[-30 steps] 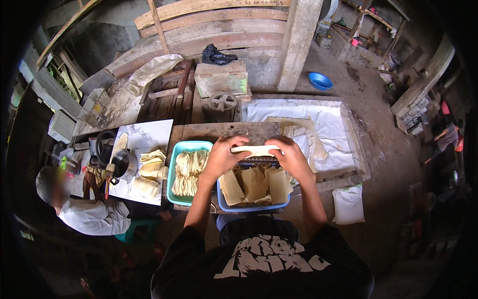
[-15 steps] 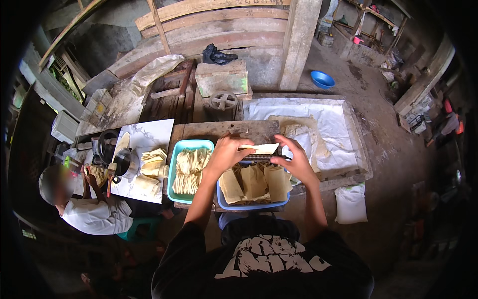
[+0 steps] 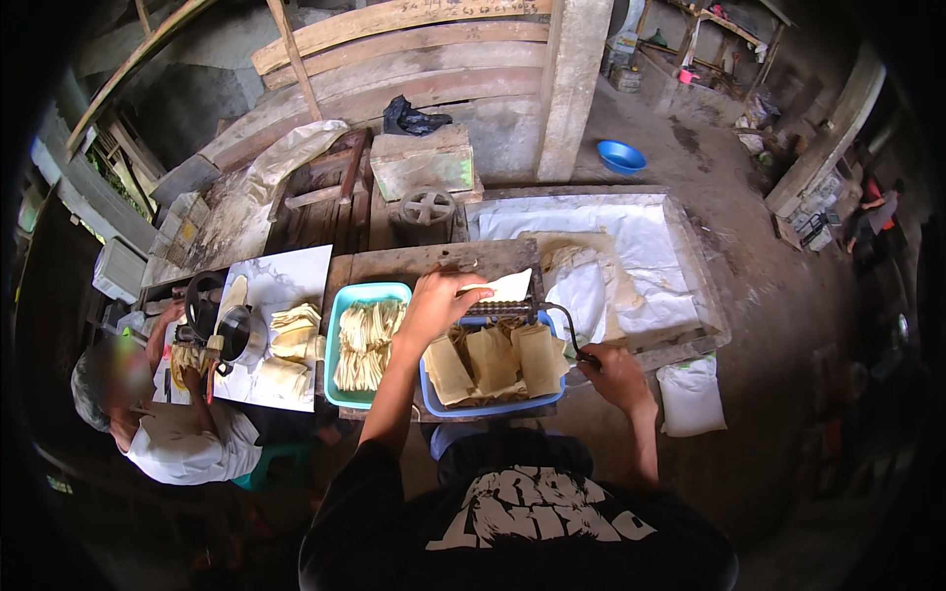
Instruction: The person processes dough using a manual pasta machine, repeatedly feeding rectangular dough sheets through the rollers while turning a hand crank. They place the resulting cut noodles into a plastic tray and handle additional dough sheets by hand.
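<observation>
Left hand [image 3: 434,307] lay palm-down on pale dough sheet [image 3: 505,287], fingers curled over its near edge, feeding it into small roller machine [image 3: 507,308]. Right hand [image 3: 611,372] closed around crank handle [image 3: 572,340]. Cut pieces hung below rollers into blue tub [image 3: 493,406]; teal tray [image 3: 340,345] of strips just beside. Judgement: keep sheet flat and square to rollers, fingertips clear of nip, crank steady, no tugging.

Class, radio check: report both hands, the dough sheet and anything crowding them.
Left hand feeding pale dough sheet into roller machine. Right hand gripping crank handle. Blue tub of folded sheets directly below; nothing blocking.
</observation>
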